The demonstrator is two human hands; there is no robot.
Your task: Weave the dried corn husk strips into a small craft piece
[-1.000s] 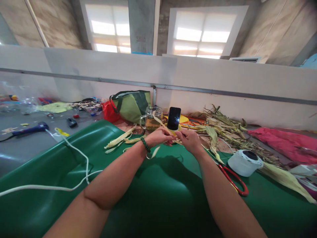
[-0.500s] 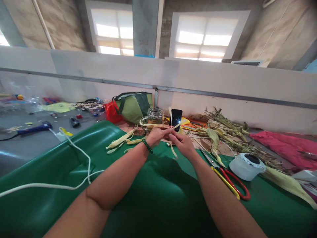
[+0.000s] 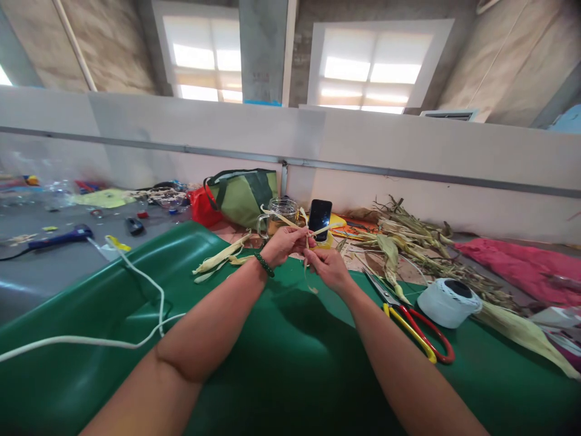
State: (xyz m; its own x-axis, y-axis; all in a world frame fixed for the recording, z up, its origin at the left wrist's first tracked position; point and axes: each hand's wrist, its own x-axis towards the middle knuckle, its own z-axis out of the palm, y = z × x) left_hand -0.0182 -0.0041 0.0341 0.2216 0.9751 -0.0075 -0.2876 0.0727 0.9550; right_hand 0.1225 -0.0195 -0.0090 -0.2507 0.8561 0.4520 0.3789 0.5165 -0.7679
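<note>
Pale corn husk strips [image 3: 285, 217] cross where my two hands meet, above the green mat [image 3: 290, 363]. My left hand [image 3: 288, 243], with a green bead bracelet at its wrist, pinches the strips near their crossing. Just right of it, my right hand [image 3: 327, 264] has its thumb and finger closed on a strip that hangs down toward the mat. Behind the hands stand a glass mug [image 3: 280, 213] and an upright phone [image 3: 320, 219]. Loose husks [image 3: 223, 254] lie left of my hands.
Scissors [image 3: 411, 321] with red and yellow handles lie on the right, beside a white spool [image 3: 447, 304]. Dry husks and stalks [image 3: 413, 239] are piled behind them. A green bag [image 3: 245, 197] stands at the back, and a white cord [image 3: 91, 342] crosses the left side.
The strips around my fingers have shifted; the one that stood upright no longer does. My right hand has moved slightly lower and its fingertips are a little apart from my left hand's.
</note>
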